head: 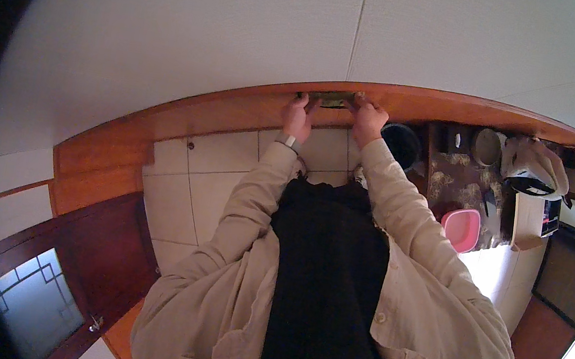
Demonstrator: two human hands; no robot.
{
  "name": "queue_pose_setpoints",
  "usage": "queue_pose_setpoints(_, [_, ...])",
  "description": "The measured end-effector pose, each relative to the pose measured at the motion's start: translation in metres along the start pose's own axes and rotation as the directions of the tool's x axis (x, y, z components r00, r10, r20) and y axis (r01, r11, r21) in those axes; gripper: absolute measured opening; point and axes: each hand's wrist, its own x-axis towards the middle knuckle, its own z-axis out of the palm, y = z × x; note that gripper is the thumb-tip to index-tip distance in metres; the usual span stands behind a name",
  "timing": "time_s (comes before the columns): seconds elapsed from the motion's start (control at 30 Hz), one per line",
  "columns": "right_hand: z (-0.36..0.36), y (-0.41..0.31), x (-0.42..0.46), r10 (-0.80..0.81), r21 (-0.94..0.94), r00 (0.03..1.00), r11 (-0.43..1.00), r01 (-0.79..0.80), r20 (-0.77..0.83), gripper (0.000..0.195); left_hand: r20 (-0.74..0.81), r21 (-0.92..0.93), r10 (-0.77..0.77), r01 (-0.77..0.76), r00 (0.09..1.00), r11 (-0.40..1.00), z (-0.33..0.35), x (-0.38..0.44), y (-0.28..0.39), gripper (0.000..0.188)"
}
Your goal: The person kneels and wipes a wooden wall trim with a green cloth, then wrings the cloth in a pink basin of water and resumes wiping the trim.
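Observation:
A small dark, flat, oblong thing (333, 99) is in front of the orange-brown wood panelling (421, 105) on the lower wall. What it is, and whether it touches the panelling, I cannot tell. My left hand (297, 118) holds its left end, thumb up, with a band on the wrist. Its right end is in my right hand (369, 119), pinched between thumb and fingers. Both arms reach straight ahead, in beige sleeves.
To the right stands a brown patterned table (443, 164) bearing a pink plastic basin (461, 229), a beige bag (537, 167) and an open cardboard box (528, 221). A dark round bin (401, 145) sits beside it. A dark red door (105, 241) is at left, above the tiled floor (219, 191).

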Motion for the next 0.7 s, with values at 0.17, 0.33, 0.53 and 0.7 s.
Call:
queue_pose_setpoints(0.17, [-0.005,-0.021,-0.001,-0.025,-0.037,1.0,0.999,0.024,-0.005,0.01,0.044,0.055,-0.061,0.059,0.997,0.997,-0.012,0.018,-0.026,0.022])
queue_pose_setpoints(0.33, [-0.021,-0.028,0.015,-0.041,-0.074,0.999,0.997,0.039,-0.024,0.01,0.04,0.016,-0.062,0.061,0.997,0.998,0.017,0.005,-0.032,0.017])
queue_pose_setpoints(0.53, [-0.028,-0.029,0.02,0.012,-0.089,1.0,0.996,-0.012,0.003,0.01,-0.002,0.047,-0.014,0.014,1.0,0.999,0.02,0.001,-0.031,0.021])
queue_pose_setpoints(0.7, [-0.03,-0.025,0.024,-0.003,-0.088,1.0,0.996,0.004,0.01,0.013,-0.005,0.078,0.014,-0.014,1.0,0.997,0.013,0.008,-0.037,0.024])
